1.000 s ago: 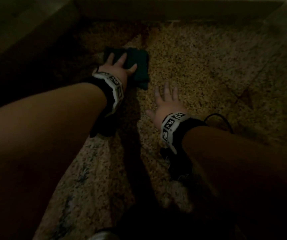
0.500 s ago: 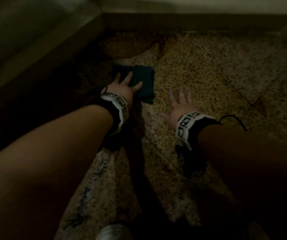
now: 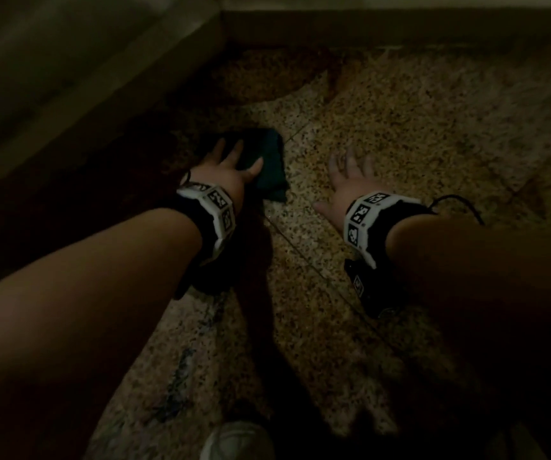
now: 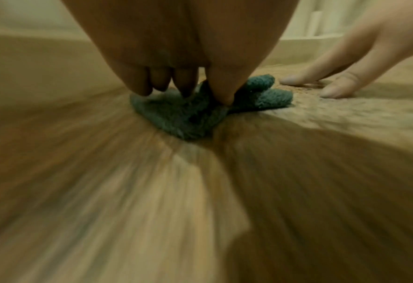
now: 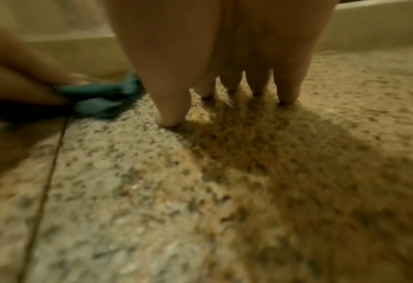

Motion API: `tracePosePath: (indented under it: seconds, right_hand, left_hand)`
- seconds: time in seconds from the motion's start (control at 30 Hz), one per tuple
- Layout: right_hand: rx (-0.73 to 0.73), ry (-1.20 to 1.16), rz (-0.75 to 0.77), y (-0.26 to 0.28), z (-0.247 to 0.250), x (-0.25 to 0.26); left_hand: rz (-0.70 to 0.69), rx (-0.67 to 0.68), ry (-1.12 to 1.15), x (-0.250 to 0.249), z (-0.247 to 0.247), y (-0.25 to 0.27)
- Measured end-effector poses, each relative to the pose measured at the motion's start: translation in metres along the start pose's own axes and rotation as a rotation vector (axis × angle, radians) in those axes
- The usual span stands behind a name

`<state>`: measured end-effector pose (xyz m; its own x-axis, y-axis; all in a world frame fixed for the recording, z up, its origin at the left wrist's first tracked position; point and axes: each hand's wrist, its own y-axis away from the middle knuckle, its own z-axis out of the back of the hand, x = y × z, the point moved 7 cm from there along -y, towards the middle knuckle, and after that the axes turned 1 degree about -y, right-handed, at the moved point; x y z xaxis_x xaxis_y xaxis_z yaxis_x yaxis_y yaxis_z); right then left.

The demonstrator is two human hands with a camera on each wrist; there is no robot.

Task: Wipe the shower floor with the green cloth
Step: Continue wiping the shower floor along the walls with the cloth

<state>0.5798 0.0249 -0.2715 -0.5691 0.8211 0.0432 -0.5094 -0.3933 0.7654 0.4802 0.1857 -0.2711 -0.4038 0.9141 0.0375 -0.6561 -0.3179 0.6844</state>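
Note:
The green cloth (image 3: 272, 167) lies folded on the speckled shower floor (image 3: 417, 127), near the dark left corner. My left hand (image 3: 231, 164) presses down on it with straight, spread fingers; the left wrist view shows the fingers (image 4: 186, 84) on top of the cloth (image 4: 183, 118), with the floor blurred by motion. My right hand (image 3: 350, 171) rests flat on the bare floor just right of the cloth, fingers spread and holding nothing. In the right wrist view its fingertips (image 5: 229, 84) touch the stone, and the cloth (image 5: 98, 101) lies to their left.
A raised curb (image 3: 101, 78) runs along the left and a low wall (image 3: 400, 28) along the back, meeting in a corner. A grout line (image 3: 300, 254) crosses the floor between my arms. A white shoe tip (image 3: 234, 439) shows at the bottom edge.
My left hand has dragged the cloth back toward me, so it now lies level with the right hand. The right hand has stayed planted on the floor.

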Motion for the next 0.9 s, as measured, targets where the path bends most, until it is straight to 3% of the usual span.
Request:
tracePosePath:
  seconds: [0.23, 0.4, 0.7, 0.9]
  right_hand:
    - [0.027, -0.062, 0.027, -0.010, -0.006, -0.003]
    - [0.068, -0.116, 0.021, -0.019, -0.008, -0.004]
    - [0.025, -0.106, 0.020, -0.016, -0.004, -0.003]
    - [-0.017, 0.106, -0.021, -0.017, 0.020, 0.011]
  left_hand:
    - [-0.033, 0.000, -0.001, -0.040, 0.066, -0.063]
    - [0.010, -0.006, -0.011, -0.050, 0.083, -0.079]
    - [-0.007, 0.007, 0.090, -0.038, 0.056, -0.042]
    - [0.039, -0.001, 0.167, -0.001, 0.003, -0.004]
